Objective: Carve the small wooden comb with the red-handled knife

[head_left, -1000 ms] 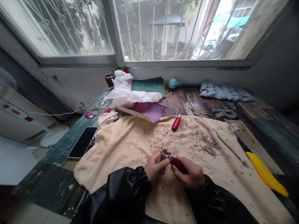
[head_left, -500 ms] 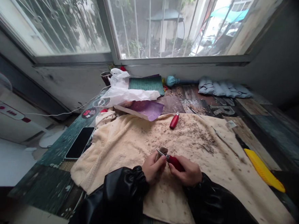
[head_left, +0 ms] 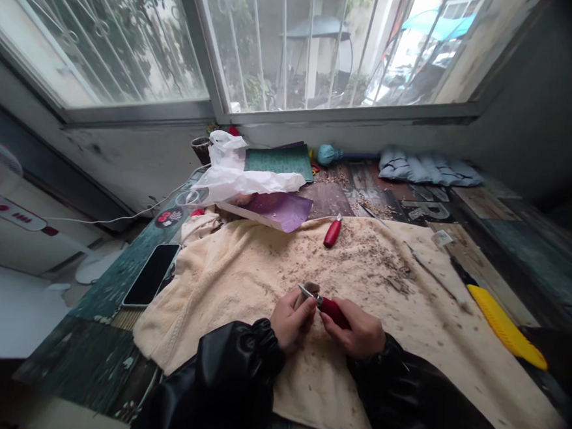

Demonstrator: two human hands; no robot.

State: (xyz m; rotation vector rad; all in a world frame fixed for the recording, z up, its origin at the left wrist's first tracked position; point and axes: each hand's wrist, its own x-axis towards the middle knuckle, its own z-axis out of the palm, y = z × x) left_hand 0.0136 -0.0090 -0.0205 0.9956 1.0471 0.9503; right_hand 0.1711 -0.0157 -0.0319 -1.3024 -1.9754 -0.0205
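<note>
Left hand [head_left: 292, 316]: our fingers are closed round a small brown wooden piece [head_left: 311, 287], held just above the towel. Right hand [head_left: 357, 332]: our fingers are curled tight on a red-handled carving knife [head_left: 332, 309], with its short blade laid against the wood. Both wrists are low and the knuckles almost meet; the black glossy sleeves reach towards us.

Surface: a cream towel [head_left: 242, 277] strewn with shavings covers the worn painted wooden desk [head_left: 109, 293]. Also on it are a second red-handled knife [head_left: 332, 232] at the far edge, a black phone [head_left: 150, 282] to the left and a yellow plastic tool [head_left: 506, 326] to the right. A barred window [head_left: 298, 45] stands beyond.
</note>
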